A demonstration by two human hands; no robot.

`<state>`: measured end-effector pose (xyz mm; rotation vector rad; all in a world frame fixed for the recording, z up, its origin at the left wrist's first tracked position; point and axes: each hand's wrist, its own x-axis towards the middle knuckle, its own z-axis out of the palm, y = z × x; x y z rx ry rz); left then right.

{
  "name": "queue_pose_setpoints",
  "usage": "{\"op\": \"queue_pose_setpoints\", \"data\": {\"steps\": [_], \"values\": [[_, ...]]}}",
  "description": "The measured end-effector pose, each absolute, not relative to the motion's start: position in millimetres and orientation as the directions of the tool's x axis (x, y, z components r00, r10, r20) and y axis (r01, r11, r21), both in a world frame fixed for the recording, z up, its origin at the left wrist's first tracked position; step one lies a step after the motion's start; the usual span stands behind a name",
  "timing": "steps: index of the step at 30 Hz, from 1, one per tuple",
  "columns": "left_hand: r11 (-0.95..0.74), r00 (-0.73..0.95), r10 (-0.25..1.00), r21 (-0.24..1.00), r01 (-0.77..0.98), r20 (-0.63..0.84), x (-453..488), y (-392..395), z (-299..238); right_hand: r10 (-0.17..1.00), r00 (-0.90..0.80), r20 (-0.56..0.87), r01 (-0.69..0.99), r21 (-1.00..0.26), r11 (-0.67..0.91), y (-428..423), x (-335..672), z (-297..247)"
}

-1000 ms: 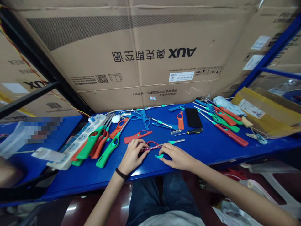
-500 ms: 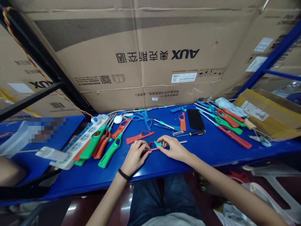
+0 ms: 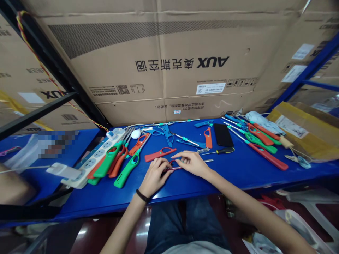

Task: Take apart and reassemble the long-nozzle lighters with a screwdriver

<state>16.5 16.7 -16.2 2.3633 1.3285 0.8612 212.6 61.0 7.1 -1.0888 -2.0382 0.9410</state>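
Note:
On the blue table in front of me lies a red stick lighter (image 3: pixel 173 163), its body mostly covered by my hands and its metal tube (image 3: pixel 209 160) sticking out to the right. My left hand (image 3: pixel 156 173) is closed on the handle end. My right hand (image 3: pixel 192 163) is closed over the middle of the lighter, index finger bent above it and thumb low. Just a speck of a teal trigger piece shows between the right fingers. Behind my left hand rests a red lighter casing half (image 3: pixel 160 154).
Assembled stick lighters lie left (image 3: pixel 124 173) beside a white power strip (image 3: pixel 90 164) and right (image 3: pixel 268 153). Farther back are blue casing parts (image 3: pixel 167 135), an orange casing half (image 3: pixel 208 137), a black phone (image 3: pixel 223 135) and a screwdriver (image 3: pixel 225 150). A cardboard box (image 3: pixel 169 42) stands behind.
My right fingers have moved over the teal trigger piece, which showed plainly before and is now nearly hidden. My left hand keeps its grip. The view has shifted slightly.

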Motion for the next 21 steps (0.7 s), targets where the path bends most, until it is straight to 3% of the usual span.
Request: {"op": "queue_pose_setpoints", "data": {"steps": [7,10,15,17,21], "values": [[-0.533,0.392,0.845,0.519,0.668,0.363,16,17,-18,0.905,-0.426,-0.015,0.239,-0.966,0.097,75,214,-7],[-0.533,0.388,0.845,0.521,0.666,0.368,16,17,-17,0.893,-0.449,-0.008,0.168,-0.983,0.076,77,216,-9],[-0.529,0.388,0.848,0.526,0.666,0.361,16,17,-17,0.914,-0.404,-0.032,0.254,-0.964,0.079,73,217,-5],[-0.530,0.387,0.847,0.526,0.666,0.364,16,17,-17,0.917,-0.398,-0.006,0.321,-0.938,0.133,71,217,-2],[-0.533,0.388,0.845,0.527,0.662,0.367,16,17,-17,0.866,-0.453,0.209,0.466,-0.773,0.430,66,218,4]]}}
